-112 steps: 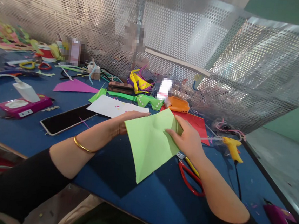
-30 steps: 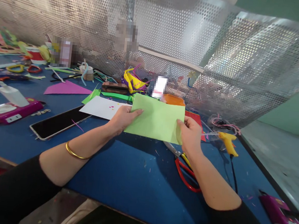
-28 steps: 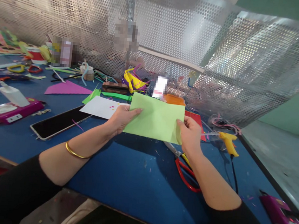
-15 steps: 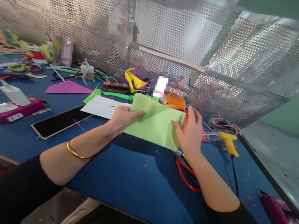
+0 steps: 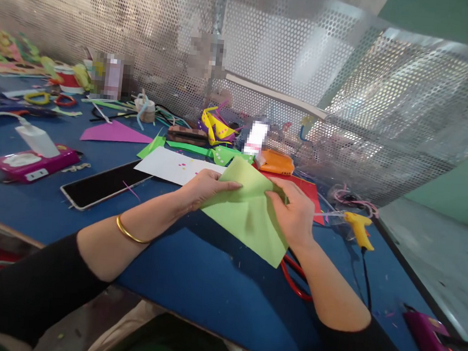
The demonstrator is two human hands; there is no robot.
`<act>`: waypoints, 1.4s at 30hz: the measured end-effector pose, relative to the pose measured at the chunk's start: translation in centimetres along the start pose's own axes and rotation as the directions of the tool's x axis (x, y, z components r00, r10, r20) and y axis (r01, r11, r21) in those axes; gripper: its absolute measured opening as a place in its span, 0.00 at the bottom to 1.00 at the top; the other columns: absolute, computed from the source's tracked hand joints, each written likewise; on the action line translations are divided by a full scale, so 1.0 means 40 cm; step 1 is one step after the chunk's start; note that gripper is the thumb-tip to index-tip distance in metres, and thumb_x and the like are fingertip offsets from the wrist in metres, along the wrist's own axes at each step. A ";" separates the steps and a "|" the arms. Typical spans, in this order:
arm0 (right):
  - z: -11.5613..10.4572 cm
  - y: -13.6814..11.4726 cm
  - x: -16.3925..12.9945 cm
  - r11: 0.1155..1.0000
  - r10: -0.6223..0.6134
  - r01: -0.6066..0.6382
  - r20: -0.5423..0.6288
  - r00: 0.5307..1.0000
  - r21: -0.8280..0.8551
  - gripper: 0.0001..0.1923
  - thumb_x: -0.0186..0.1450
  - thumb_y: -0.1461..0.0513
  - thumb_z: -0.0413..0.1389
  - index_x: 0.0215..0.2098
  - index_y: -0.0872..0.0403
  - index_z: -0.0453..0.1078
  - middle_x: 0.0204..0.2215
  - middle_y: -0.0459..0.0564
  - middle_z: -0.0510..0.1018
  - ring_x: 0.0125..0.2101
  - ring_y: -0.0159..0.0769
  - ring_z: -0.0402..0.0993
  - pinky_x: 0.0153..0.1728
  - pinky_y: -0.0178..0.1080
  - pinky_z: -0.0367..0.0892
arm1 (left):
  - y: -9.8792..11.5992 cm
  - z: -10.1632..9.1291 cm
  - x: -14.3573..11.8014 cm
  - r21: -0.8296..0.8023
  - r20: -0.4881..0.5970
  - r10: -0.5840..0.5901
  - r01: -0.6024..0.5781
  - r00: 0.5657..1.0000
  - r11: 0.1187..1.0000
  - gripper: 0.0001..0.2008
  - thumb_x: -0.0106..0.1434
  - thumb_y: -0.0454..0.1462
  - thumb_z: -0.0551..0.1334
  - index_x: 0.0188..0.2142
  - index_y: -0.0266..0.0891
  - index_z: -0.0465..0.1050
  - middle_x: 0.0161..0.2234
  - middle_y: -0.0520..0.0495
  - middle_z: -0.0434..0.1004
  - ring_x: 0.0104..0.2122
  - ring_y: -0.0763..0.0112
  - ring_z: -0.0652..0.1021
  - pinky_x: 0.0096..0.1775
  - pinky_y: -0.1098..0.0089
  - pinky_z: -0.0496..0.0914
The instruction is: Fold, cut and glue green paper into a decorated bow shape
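Observation:
A light green sheet of paper [image 5: 249,215] is held up between both hands over the table, tilted with its lower right corner hanging down. My left hand [image 5: 203,189] pinches its left side, thumb lying on the front face. At the upper right edge, my right hand [image 5: 294,211] grips it with thumb and fingers. Partly hidden beneath the sheet and my right forearm are red-handled scissors [image 5: 292,278]. Behind the paper lie a white sheet with small coloured dots [image 5: 164,164] and a red sheet [image 5: 309,191].
On the blue table [image 5: 182,281] lie a black-screened phone [image 5: 106,185], a magenta power strip [image 5: 36,165] with a white charger, a purple paper piece [image 5: 116,132] and an orange case [image 5: 275,162]. A yellow glue gun [image 5: 359,229] with a cord rests at right. Perforated metal mesh [image 5: 271,46] stands behind.
The green sheet has turned clockwise, its right corner dropping lower. My right hand has shifted inward along the top edge, uncovering more of the red sheet. The camera view has moved slightly.

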State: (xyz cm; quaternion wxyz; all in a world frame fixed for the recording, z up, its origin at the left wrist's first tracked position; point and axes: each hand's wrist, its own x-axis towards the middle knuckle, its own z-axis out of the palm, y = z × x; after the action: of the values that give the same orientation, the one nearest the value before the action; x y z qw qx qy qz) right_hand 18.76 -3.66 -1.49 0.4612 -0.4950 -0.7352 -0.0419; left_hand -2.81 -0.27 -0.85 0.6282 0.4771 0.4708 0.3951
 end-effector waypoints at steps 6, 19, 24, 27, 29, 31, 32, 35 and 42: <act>-0.001 0.003 0.007 0.970 0.134 -0.149 0.089 0.987 0.191 0.09 0.61 0.56 0.59 0.37 0.51 0.73 0.39 0.50 0.81 0.39 0.40 0.75 0.43 0.42 0.68 | 0.000 -0.006 0.000 0.047 0.025 -0.023 0.022 0.999 0.999 0.14 0.44 0.44 0.75 0.25 0.36 0.79 0.23 0.41 0.81 0.21 0.63 0.79 0.24 0.66 0.73; -0.019 0.038 0.022 0.896 0.378 -0.391 0.103 0.920 0.210 0.12 0.56 0.55 0.60 0.23 0.52 0.65 0.18 0.40 0.65 0.21 0.29 0.57 0.25 0.35 0.55 | 0.023 -0.030 0.017 0.083 0.080 0.074 -0.081 0.994 0.993 0.27 0.54 0.59 0.63 0.30 0.36 0.82 0.37 0.35 0.83 0.32 0.58 0.81 0.29 0.69 0.72; -0.018 0.051 0.018 0.878 0.423 -0.427 0.065 0.904 0.215 0.11 0.57 0.55 0.60 0.24 0.53 0.67 0.19 0.41 0.67 0.22 0.30 0.59 0.25 0.35 0.56 | 0.020 -0.034 0.017 0.152 0.138 0.113 -0.134 0.984 0.979 0.18 0.48 0.48 0.73 0.33 0.37 0.82 0.33 0.40 0.83 0.30 0.63 0.80 0.28 0.69 0.72; -0.015 0.055 0.015 0.879 0.432 -0.430 0.041 0.901 0.206 0.11 0.57 0.55 0.60 0.24 0.53 0.67 0.19 0.41 0.67 0.22 0.30 0.59 0.25 0.35 0.56 | 0.016 -0.031 0.022 0.167 0.040 0.105 -0.110 0.994 0.980 0.13 0.46 0.44 0.73 0.28 0.37 0.81 0.27 0.43 0.81 0.24 0.69 0.77 0.25 0.71 0.70; -0.013 0.055 0.012 0.873 0.440 -0.437 0.039 0.897 0.216 0.11 0.57 0.55 0.60 0.25 0.53 0.67 0.19 0.41 0.68 0.22 0.30 0.59 0.25 0.35 0.56 | 0.016 -0.028 0.024 0.156 -0.011 0.104 -0.101 0.995 0.983 0.11 0.48 0.44 0.73 0.25 0.37 0.80 0.25 0.45 0.80 0.22 0.71 0.75 0.23 0.72 0.69; -0.010 0.053 0.010 0.867 0.442 -0.439 0.042 0.896 0.237 0.11 0.57 0.55 0.60 0.25 0.53 0.67 0.19 0.41 0.68 0.22 0.30 0.59 0.25 0.35 0.56 | 0.019 -0.025 0.023 0.153 -0.039 0.110 -0.103 0.993 0.983 0.10 0.49 0.42 0.72 0.24 0.38 0.80 0.24 0.46 0.80 0.22 0.72 0.74 0.22 0.73 0.68; -0.009 0.052 0.010 0.865 0.440 -0.437 0.046 0.897 0.248 0.11 0.57 0.55 0.60 0.25 0.53 0.67 0.19 0.41 0.68 0.22 0.30 0.59 0.25 0.35 0.57 | 0.021 -0.023 0.022 0.155 -0.050 0.114 -0.105 0.992 0.982 0.09 0.49 0.42 0.72 0.24 0.38 0.80 0.24 0.46 0.80 0.22 0.73 0.74 0.22 0.74 0.68; -0.006 0.049 0.008 0.860 0.437 -0.435 0.054 0.898 0.268 0.11 0.57 0.55 0.61 0.25 0.53 0.67 0.20 0.41 0.68 0.22 0.30 0.60 0.25 0.35 0.57 | 0.025 -0.022 0.020 0.170 -0.067 0.117 -0.105 0.991 0.980 0.08 0.50 0.40 0.72 0.24 0.37 0.80 0.23 0.46 0.79 0.21 0.74 0.74 0.22 0.74 0.68; -0.001 0.052 0.005 0.857 0.454 -0.451 0.046 0.890 0.249 0.11 0.56 0.55 0.61 0.25 0.53 0.67 0.20 0.41 0.68 0.23 0.30 0.60 0.26 0.35 0.57 | 0.022 -0.024 0.027 0.183 -0.062 0.111 -0.098 0.992 0.978 0.07 0.52 0.39 0.71 0.25 0.37 0.80 0.23 0.48 0.79 0.21 0.74 0.73 0.22 0.73 0.67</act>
State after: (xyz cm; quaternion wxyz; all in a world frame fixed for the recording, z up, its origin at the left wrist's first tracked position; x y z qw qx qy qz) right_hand 20.36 -2.50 -2.12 0.5227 -0.5904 -0.5943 0.1583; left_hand -3.52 1.16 -0.31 0.5437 0.5414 0.5011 0.4003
